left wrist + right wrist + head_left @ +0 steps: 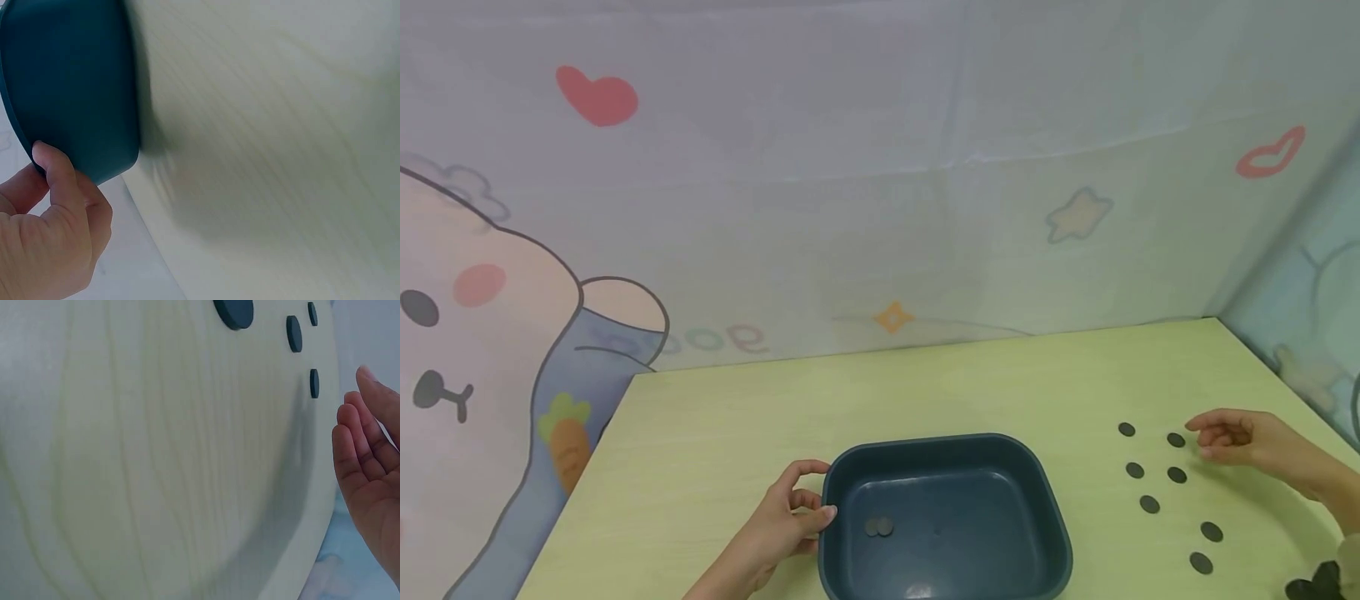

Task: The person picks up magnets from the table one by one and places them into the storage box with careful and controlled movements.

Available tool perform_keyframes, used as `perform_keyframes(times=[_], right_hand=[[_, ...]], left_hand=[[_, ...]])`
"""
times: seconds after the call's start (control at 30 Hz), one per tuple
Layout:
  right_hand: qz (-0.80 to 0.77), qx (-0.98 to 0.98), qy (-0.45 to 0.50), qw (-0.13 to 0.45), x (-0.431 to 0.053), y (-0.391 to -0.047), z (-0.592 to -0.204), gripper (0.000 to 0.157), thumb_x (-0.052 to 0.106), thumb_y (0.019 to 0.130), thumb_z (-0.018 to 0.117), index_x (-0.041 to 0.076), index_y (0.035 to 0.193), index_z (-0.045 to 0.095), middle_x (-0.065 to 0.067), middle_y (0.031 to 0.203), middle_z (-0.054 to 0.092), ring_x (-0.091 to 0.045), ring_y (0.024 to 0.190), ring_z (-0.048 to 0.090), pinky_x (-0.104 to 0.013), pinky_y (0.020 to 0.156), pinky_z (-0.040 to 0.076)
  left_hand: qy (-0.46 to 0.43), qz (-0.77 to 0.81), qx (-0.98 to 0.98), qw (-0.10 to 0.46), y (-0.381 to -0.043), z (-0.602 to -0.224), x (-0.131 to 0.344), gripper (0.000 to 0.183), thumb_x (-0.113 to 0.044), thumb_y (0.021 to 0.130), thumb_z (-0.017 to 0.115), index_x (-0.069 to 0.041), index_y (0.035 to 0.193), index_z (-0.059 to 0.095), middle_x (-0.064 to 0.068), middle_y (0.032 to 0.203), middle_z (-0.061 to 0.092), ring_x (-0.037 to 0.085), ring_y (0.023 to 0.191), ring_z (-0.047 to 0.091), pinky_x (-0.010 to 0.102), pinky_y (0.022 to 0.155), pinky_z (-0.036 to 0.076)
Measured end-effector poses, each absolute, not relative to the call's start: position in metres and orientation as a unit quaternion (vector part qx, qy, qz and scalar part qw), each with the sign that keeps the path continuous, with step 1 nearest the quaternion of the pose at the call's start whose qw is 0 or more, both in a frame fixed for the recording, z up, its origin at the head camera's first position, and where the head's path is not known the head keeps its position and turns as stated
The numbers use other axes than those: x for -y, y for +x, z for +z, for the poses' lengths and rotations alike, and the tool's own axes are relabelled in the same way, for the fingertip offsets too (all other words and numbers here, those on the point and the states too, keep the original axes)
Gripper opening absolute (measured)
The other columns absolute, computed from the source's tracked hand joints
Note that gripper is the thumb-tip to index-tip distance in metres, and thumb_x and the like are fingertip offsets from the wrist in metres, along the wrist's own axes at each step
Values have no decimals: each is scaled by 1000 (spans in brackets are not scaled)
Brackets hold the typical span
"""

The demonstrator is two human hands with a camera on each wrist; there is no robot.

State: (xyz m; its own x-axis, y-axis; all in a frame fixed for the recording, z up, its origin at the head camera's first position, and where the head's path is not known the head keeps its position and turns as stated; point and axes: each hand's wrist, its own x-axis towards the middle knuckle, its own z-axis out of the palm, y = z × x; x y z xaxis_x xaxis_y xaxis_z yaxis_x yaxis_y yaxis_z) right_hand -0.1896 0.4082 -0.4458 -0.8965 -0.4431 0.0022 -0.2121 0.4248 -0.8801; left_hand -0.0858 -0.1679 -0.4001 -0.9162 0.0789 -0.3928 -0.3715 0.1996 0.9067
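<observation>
My left hand (781, 523) pinches the left rim of a dark blue plastic basin (1055, 533), thumb over the edge and fingers outside. The left wrist view shows the same grip on the basin (75, 81) from outside, with the left hand (59, 219) at its rim. Two small dark discs (885, 526) lie side by side inside the basin. To the right, my right hand (1251, 442) hovers over the table beside a black disc (1176, 439), fingers loosely bent and holding nothing. In the right wrist view a disc (314, 384) lies near the right hand's fingertips.
Several more black discs (1150, 504) lie scattered on the pale yellow wood-grain table (760, 417), right of the basin. A black object (1324, 582) is partly visible at the lower right corner. A printed cloth (820, 208) hangs behind the table's back edge.
</observation>
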Motion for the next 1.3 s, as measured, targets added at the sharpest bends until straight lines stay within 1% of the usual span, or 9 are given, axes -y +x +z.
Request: perform_keyframes(times=[0.13,0.23,0.4,0.53,0.77,1.07,1.2,1.3], right_hand=[[-486,-848,-182,106,-408,-191,-450,23,-3,87,61,-1,110,60,1,89,62,-8,77,59,-22,65,51],[-480,-854,-173,102,-406,-192,-452,23,-2,87,61,-6,109,58,1,90,63,-7,78,59,-22,66,51],[-474,-859,-163,107,-404,-194,-454,28,1,87,62,-13,111,53,1,91,63,-7,79,59,-21,67,50],[-460,-867,-160,100,-402,-195,-456,34,2,87,63,-17,111,50,2,91,62,-6,79,59,-21,66,50],[-440,-884,-136,87,-400,-196,-458,37,3,84,67,-17,111,51,4,88,62,-5,76,58,-21,64,49],[-420,-895,-117,94,-401,-198,-463,41,7,84,67,-16,114,51,5,88,60,-3,76,56,-21,65,49],[-417,-898,-110,91,-400,-200,-465,42,8,84,69,-17,113,52,4,87,59,-3,75,55,-21,64,49],[-416,-898,-112,90,-399,-203,-466,42,7,83,70,-19,111,52,2,85,59,-4,73,55,-21,63,49]], left_hand=[[-94,629,-750,182,-85,-400,168,54,-1,86,63,-10,133,37,6,84,47,15,65,54,26,54,47],[-95,629,-750,180,-86,-400,168,54,-1,86,63,-10,132,37,6,84,47,15,65,54,26,54,47],[-99,624,-754,178,-86,-400,168,54,-1,86,64,-11,132,38,6,85,46,15,63,52,25,54,45],[-103,621,-756,180,-86,-400,168,54,-2,86,64,-11,132,38,6,85,47,15,63,51,25,54,45],[-104,620,-757,179,-85,-399,167,54,-1,86,64,-11,132,38,6,85,46,15,64,52,25,54,46],[-98,625,-752,184,-85,-398,167,53,-1,86,63,-10,132,38,6,85,47,15,66,54,26,55,47],[-99,625,-752,184,-85,-398,167,53,-1,87,63,-10,132,37,7,85,47,16,66,54,26,55,47],[-100,625,-752,185,-86,-398,168,54,-2,86,63,-10,132,37,7,85,47,16,66,54,26,55,47]])
